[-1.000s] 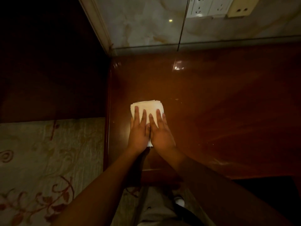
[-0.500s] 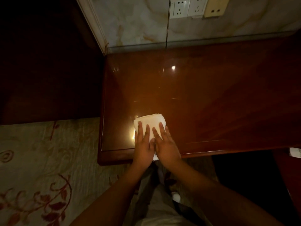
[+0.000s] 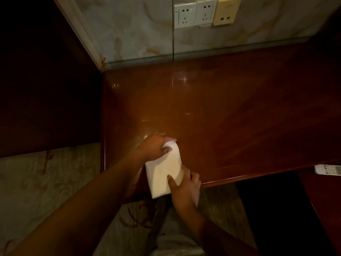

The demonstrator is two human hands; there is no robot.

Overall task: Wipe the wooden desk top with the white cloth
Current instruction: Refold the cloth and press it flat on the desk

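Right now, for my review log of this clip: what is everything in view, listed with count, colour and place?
Folded white cloth: one, white, over the desk's near edge, held at both ends.
Glossy wooden desk top: one, reddish brown, centre, against the wall.
White wall sockets: two, white, on the marble-patterned wall above the desk.
Cream wall plate: one, cream, right of the sockets.
White remote-like device: one, white, far right on a lower surface; its type is unclear.
Patterned carpet: one, pale with red vines, left floor.
Left hand: gripping the cloth's far end.
Right hand: gripping its near end.
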